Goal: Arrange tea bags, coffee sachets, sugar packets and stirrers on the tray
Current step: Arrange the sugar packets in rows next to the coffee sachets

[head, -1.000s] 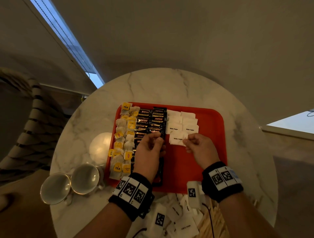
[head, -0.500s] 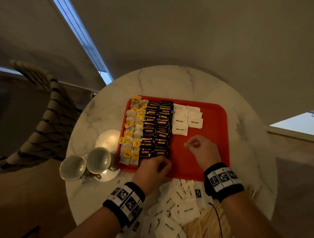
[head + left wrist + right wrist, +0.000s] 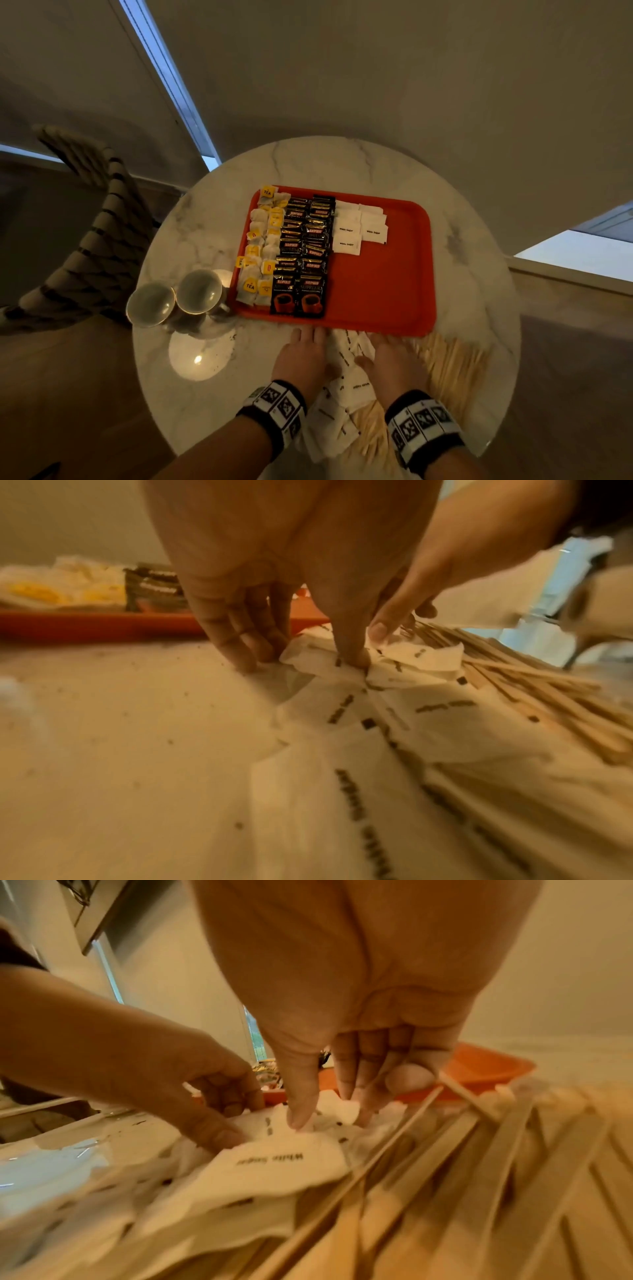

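Observation:
The red tray (image 3: 376,281) holds tea bags (image 3: 260,246) in its left column, two columns of dark coffee sachets (image 3: 305,253) and a few white sugar packets (image 3: 359,226) at the far middle. A loose pile of sugar packets (image 3: 346,387) lies on the table in front of the tray, beside a heap of wooden stirrers (image 3: 452,359). My left hand (image 3: 305,346) reaches into the pile's far left edge, thumb and fingers (image 3: 246,658) pinching a packet (image 3: 404,674). My right hand (image 3: 329,1110) pinches a packet (image 3: 274,1161) right next to it, over the stirrers (image 3: 479,1177).
Two cups (image 3: 178,301) stand at the tray's left edge, with a pale saucer (image 3: 202,356) in front of them. The round marble table (image 3: 342,164) ends close behind my wrists. A woven chair (image 3: 96,240) stands to the left.
Both hands have left the tray and drawn back to the loose sugar pile at the near edge. A sugar packet they were setting down now lies in the tray's row.

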A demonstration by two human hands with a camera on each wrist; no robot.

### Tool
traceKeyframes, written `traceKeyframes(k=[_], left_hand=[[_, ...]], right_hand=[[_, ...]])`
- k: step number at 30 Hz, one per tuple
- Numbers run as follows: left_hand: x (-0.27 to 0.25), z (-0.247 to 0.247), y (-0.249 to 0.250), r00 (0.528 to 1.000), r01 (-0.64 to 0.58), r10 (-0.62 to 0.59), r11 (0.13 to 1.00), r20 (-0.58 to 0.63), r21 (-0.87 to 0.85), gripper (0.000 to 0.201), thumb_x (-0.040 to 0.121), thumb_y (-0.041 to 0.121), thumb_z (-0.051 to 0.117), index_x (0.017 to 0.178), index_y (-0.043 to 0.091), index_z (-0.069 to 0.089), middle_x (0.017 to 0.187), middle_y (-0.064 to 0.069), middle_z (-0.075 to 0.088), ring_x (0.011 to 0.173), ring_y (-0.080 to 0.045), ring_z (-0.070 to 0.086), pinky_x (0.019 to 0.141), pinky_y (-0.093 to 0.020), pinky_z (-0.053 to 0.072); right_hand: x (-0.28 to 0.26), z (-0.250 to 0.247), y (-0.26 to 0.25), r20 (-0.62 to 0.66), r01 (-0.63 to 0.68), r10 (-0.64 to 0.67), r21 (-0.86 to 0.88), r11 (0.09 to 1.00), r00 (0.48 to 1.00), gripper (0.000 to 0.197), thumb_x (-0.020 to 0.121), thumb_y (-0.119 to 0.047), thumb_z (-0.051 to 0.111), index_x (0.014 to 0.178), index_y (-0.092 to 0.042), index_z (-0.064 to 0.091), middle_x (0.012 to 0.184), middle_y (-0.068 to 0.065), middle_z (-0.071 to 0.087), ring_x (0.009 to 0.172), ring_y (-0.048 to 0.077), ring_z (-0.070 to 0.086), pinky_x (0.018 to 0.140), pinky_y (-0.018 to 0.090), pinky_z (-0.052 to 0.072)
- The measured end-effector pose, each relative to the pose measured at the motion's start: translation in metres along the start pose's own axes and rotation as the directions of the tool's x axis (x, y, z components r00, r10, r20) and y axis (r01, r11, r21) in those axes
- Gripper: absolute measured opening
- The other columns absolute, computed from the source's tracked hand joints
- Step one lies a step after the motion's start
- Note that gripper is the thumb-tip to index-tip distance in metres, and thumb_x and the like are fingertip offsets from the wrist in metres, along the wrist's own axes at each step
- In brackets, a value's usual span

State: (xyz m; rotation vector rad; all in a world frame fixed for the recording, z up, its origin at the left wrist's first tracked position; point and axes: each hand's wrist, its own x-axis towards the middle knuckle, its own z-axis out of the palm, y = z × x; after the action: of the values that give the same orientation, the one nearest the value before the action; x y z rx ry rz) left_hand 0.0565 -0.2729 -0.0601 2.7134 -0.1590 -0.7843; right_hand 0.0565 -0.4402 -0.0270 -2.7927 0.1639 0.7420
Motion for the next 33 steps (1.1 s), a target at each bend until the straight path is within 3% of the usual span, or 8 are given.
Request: traceKeyframes(k=[4,8,12,15,19,22,27,33], left_hand=[[0.004,0.003,-0.003,0.994,0.077,-0.067,0.989,0.082,-0.129,0.071,0.089,0.033,0.071,0.148,0.012,0.037,0.147,-0.009,0.038,0.133,-0.028,0.041,0.112,-0.037,0.040],[-0.004,-0.003,-0.010,0.993,0.089,-0.069,0.972,0.096,-0.219,0.047,0.093,0.015,0.063,0.136,0.017,0.045,0.136,-0.009,0.050,0.120,-0.029,0.053,0.101,-0.038,0.048],[-0.018,-0.009,-0.023,0.986,0.164,-0.132,0.904,0.107,-0.394,0.034,0.095,0.013,0.058,0.127,0.022,0.050,0.120,-0.005,0.065,0.106,-0.023,0.063,0.089,-0.034,0.052],[-0.029,-0.015,-0.033,0.984,0.176,-0.153,0.806,0.087,-0.565,0.029,0.098,0.015,0.058,0.121,0.028,0.049,0.117,0.002,0.064,0.104,-0.016,0.063,0.087,-0.028,0.052],[-0.041,-0.025,-0.033,0.989,0.137,-0.136,0.675,0.060,-0.725,0.033,0.099,0.020,0.058,0.121,0.037,0.041,0.109,0.005,0.072,0.091,-0.011,0.071,0.076,-0.024,0.057],[-0.038,-0.037,-0.020,0.992,0.085,-0.124,0.514,0.025,-0.854,0.029,0.098,0.011,0.059,0.123,0.024,0.054,0.095,-0.006,0.076,0.080,-0.017,0.074,0.074,-0.035,0.061],[-0.031,-0.058,0.014,0.996,0.088,-0.019,0.204,0.086,-0.975,0.027,0.095,0.003,0.059,0.118,0.017,0.060,0.095,-0.012,0.072,0.079,-0.023,0.068,0.066,-0.033,0.053],[-0.019,-0.066,0.028,1.000,0.026,0.003,0.401,0.029,-0.916,0.025,0.096,0.010,0.061,0.121,0.014,0.059,0.093,-0.006,0.070,0.069,-0.011,0.066,0.060,-0.027,0.052]], right_hand=[[0.004,0.018,-0.004,0.028,0.004,-0.009,0.176,0.984,1.000,0.049,0.096,-0.034,0.064,0.142,-0.024,0.048,0.141,-0.002,0.056,0.130,0.021,0.049,0.108,0.036,0.042],[0.007,0.018,-0.005,0.068,0.028,-0.040,0.178,0.984,0.997,0.043,0.095,-0.033,0.066,0.135,-0.024,0.053,0.130,-0.002,0.063,0.120,0.020,0.057,0.100,0.033,0.047],[0.006,0.012,0.000,0.099,0.064,-0.093,0.262,0.963,0.991,0.031,0.095,-0.034,0.066,0.125,-0.031,0.059,0.126,-0.006,0.063,0.119,0.018,0.055,0.103,0.038,0.047],[0.004,0.005,0.004,0.079,0.054,-0.093,0.405,0.913,0.992,0.026,0.093,-0.035,0.069,0.118,-0.031,0.062,0.109,-0.010,0.061,0.109,0.016,0.058,0.094,0.035,0.049],[-0.002,-0.015,0.008,0.066,0.071,-0.137,0.596,0.800,0.988,0.018,0.087,-0.032,0.077,0.090,-0.021,0.064,0.080,-0.005,0.065,0.074,0.015,0.062,0.065,0.028,0.046],[-0.001,-0.027,0.009,0.068,0.068,-0.156,0.681,0.729,0.985,0.018,0.087,-0.029,0.078,0.084,-0.020,0.063,0.080,-0.002,0.072,0.066,0.009,0.068,0.064,0.027,0.050],[0.001,-0.038,0.004,0.053,0.077,-0.181,0.763,0.641,0.982,0.013,0.089,-0.020,0.077,0.093,-0.014,0.066,0.085,0.002,0.074,0.070,0.010,0.069,0.061,0.021,0.054],[-0.002,-0.045,-0.002,0.024,0.113,-0.215,0.788,0.606,0.976,0.014,0.089,-0.020,0.075,0.102,-0.021,0.068,0.091,-0.002,0.075,0.079,0.010,0.071,0.064,0.021,0.054]])
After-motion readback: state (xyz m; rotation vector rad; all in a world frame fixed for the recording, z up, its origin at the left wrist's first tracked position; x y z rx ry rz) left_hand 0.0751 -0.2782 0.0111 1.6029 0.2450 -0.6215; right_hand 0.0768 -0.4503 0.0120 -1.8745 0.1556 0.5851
